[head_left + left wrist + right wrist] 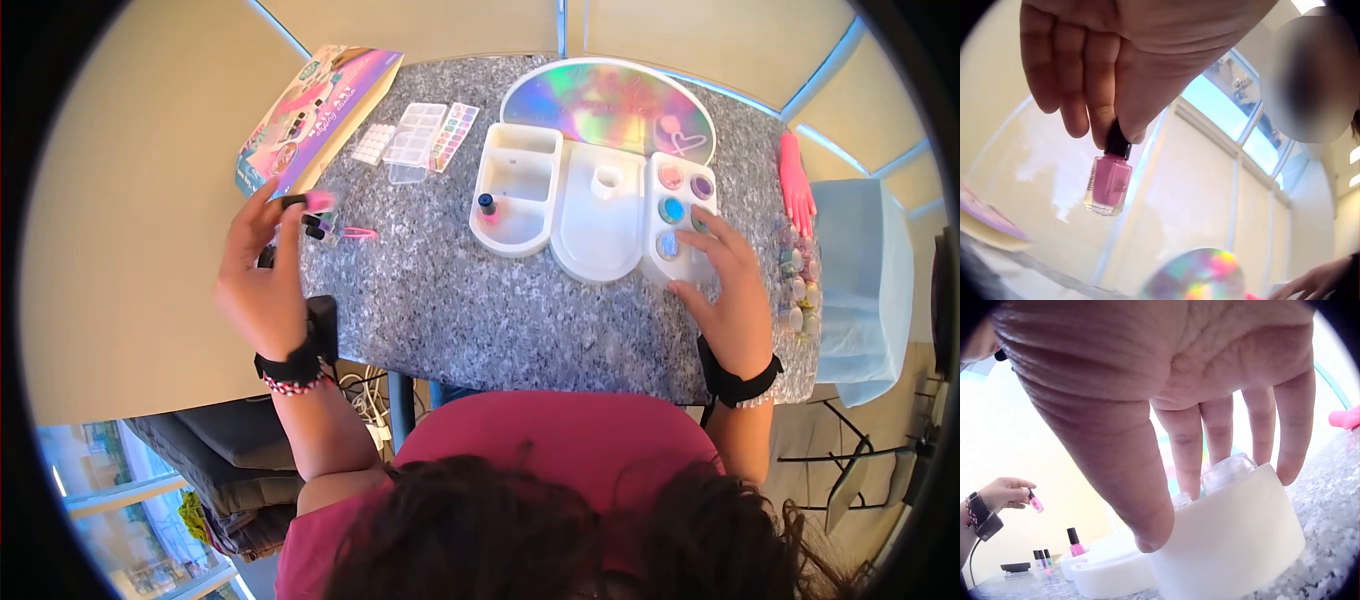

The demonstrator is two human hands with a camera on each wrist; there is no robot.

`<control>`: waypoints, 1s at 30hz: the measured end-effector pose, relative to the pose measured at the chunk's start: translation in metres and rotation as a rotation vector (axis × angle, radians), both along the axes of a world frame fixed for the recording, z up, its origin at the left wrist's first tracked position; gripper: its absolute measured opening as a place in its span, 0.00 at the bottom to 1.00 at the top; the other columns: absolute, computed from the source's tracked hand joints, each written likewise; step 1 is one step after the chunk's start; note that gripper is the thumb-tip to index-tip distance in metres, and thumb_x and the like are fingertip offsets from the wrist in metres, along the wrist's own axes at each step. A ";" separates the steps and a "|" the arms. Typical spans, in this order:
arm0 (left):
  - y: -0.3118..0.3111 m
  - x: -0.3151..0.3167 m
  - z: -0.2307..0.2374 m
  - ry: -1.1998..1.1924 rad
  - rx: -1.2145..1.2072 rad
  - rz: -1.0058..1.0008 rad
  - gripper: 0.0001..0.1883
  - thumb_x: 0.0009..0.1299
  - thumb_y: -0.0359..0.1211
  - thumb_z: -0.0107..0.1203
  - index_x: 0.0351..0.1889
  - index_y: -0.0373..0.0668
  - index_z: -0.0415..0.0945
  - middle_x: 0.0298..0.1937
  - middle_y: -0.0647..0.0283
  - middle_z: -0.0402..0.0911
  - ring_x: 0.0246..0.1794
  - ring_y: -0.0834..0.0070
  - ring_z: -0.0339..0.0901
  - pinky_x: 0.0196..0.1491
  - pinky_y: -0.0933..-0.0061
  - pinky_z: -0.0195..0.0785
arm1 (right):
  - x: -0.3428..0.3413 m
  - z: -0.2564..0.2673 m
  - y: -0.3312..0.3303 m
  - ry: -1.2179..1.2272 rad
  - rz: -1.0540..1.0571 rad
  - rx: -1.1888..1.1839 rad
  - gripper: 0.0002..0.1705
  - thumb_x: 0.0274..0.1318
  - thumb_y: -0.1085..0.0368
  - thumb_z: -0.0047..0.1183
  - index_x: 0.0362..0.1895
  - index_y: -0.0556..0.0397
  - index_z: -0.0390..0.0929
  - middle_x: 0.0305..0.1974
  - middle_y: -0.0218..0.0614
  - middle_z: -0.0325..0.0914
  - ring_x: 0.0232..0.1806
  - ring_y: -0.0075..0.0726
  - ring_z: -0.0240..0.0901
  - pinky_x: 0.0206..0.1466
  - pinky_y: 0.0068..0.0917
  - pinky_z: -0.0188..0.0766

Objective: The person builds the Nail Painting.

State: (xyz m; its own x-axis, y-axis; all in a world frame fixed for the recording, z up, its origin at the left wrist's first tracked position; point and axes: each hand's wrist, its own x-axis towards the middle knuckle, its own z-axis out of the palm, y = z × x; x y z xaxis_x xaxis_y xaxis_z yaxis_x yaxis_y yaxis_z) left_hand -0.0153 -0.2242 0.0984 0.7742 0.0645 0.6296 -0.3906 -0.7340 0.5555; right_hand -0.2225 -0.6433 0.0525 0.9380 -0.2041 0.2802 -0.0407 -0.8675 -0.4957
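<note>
High over the table's left side, my left hand (262, 275) pinches a pink nail polish bottle (1110, 181) by its black cap between thumb and fingertips. The bottle hangs upright, cap at the top. My right hand (735, 305) rests over the right section of a white nail studio tray (1229, 544), its fingers spread across the top and the thumb along its side. That section holds small glitter pots, among them a blue pot (671, 210). Another pink polish bottle (487, 206) with a dark cap stands in the tray's left compartment.
A colourful box (320, 115) stands at the back left beside clear plastic cases (415, 135) and a sticker sheet (455, 138). Below the left hand are more polish bottles (315, 228) and a pink clip (360, 233). A pink model hand (795, 180) and small jars (798, 290) line the right edge.
</note>
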 end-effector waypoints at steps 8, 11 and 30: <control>-0.114 -0.013 0.008 -0.113 0.305 -0.701 0.13 0.71 0.30 0.78 0.52 0.42 0.93 0.50 0.58 0.96 0.53 0.63 0.93 0.60 0.61 0.81 | -0.002 -0.006 -0.001 -0.003 -0.012 0.024 0.38 0.49 0.77 0.79 0.67 0.46 0.85 0.80 0.41 0.76 0.82 0.61 0.70 0.83 0.51 0.70; -0.122 -0.004 -0.009 -0.135 0.423 -0.763 0.12 0.72 0.35 0.78 0.50 0.45 0.93 0.48 0.58 0.95 0.54 0.59 0.92 0.59 0.57 0.80 | -0.004 -0.004 0.002 -0.008 -0.010 0.018 0.38 0.50 0.77 0.78 0.68 0.47 0.84 0.81 0.41 0.75 0.83 0.61 0.69 0.84 0.52 0.70; -0.110 -0.011 -0.028 -0.038 0.477 -0.618 0.24 0.68 0.38 0.79 0.62 0.49 0.90 0.54 0.61 0.94 0.60 0.57 0.88 0.66 0.52 0.75 | -0.003 -0.009 0.004 -0.014 -0.009 -0.020 0.38 0.52 0.77 0.77 0.68 0.49 0.82 0.81 0.43 0.74 0.82 0.62 0.69 0.84 0.52 0.69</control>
